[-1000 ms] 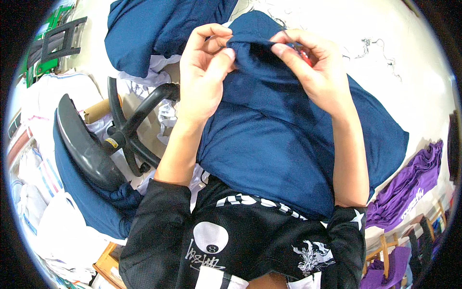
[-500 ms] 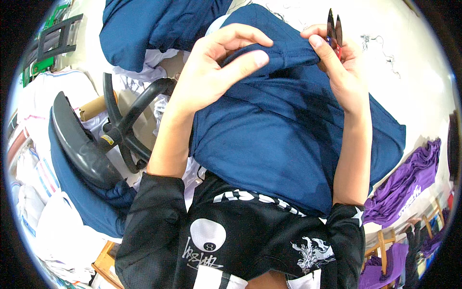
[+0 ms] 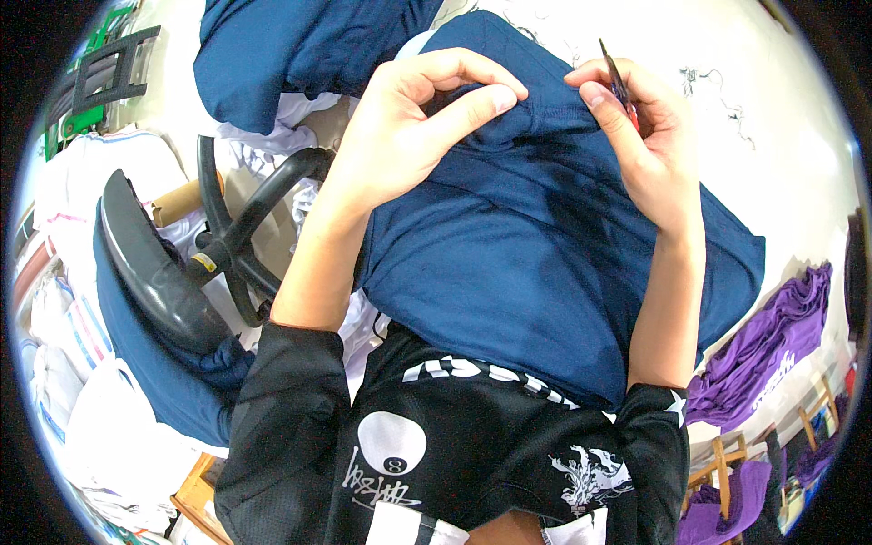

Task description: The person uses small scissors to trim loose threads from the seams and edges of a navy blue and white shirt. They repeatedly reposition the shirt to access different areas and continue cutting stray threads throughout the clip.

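Left hand pinched on blue garment; right hand clamped around thread snips (tips up).

The scene was brightly and evenly lit from above, and the pale tabletop at the upper right was nearly washed out to white. My left hand cast a soft shadow onto the navy garment beneath it, and darker folds showed under my right hand. The middle of the view was sharp. Toward the rim everything bent and squeezed together, straight edges curved, and a black ring closed off the corners. The purple cloth near the edge looked slightly soft.
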A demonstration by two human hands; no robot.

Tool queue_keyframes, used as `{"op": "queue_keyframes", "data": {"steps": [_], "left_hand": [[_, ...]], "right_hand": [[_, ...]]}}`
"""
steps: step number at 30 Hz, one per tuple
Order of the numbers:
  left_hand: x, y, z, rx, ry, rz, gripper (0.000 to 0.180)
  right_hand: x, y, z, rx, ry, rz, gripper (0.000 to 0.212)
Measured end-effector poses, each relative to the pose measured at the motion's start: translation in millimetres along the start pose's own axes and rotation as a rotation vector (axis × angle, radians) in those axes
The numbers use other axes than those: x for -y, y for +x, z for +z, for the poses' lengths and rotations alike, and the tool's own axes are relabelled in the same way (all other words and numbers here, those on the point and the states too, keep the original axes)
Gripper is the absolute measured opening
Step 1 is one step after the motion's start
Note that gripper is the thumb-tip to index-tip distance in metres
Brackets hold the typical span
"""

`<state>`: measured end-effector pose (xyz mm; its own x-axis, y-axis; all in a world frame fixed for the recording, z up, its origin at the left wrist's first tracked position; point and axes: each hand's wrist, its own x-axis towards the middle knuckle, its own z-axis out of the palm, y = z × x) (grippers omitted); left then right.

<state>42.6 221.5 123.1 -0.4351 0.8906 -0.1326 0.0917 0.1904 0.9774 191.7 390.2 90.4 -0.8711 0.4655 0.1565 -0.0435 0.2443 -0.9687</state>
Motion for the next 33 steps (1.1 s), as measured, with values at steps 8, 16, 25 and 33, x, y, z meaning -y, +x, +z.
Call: {"op": "queue_keyframes", "data": {"steps": [8,16,25,33], "left_hand": [[-6.8,4.1,3.6,0.004,0.002,0.024,0.013],[4.0,8.3,14.2,0.002,-0.123,0.141,0.011],[-4.3,7.0,13.7,0.089,-0.171,0.077,0.023],[-6.8,8.7,8.1,0.141,-0.120,-0.029,0.015]], "right_hand": [[13.0,-5.2,4.9,-0.098,-0.174,-0.070,0.011],[22.2,-11.8,24.3,-0.051,-0.030,0.002,0.018],[30.3,-9.3,20.4,-0.117,0.477,0.293,0.017],[29.6,-9.2,7.2,-0.038,0.156,0.109,0.016]]}}
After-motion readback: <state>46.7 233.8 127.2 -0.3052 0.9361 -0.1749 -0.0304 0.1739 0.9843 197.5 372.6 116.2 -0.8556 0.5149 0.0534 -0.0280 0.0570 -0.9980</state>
